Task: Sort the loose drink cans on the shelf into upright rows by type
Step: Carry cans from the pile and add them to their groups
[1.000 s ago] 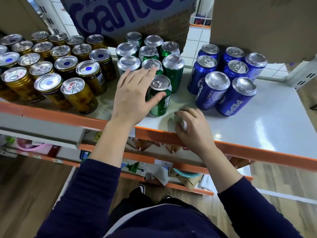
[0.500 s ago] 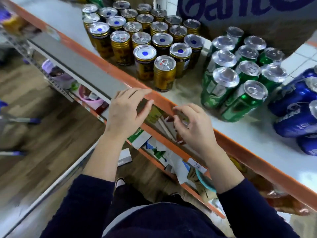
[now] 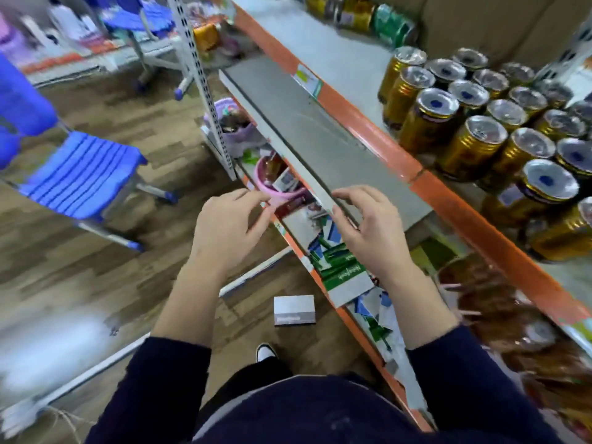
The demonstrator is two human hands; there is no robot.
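Note:
Several gold cans [image 3: 474, 123] stand upright in rows on the grey shelf [image 3: 339, 68] at the right, some with blue-dotted lids. A few loose gold and green cans [image 3: 368, 16] lie at the shelf's far end. My left hand [image 3: 224, 232] and my right hand [image 3: 371, 229] hover in front of the shelf, below its orange edge [image 3: 394, 155], with loosely curled fingers and nothing in them. My right fingertips are near the end of a grey board [image 3: 307, 129] lying along the shelf front. No green or blue can rows are in view.
A lower shelf holds a pink bowl [image 3: 272, 187], green-and-white packets [image 3: 339, 270] and papers. A small grey box [image 3: 294, 310] lies on the wooden floor. A blue chair [image 3: 80, 174] stands at the left. A cardboard box [image 3: 499, 24] sits behind the cans.
The view has swung left, away from the green and blue cans. My left hand has left the green can, and both hands have dropped from the shelf to below its edge.

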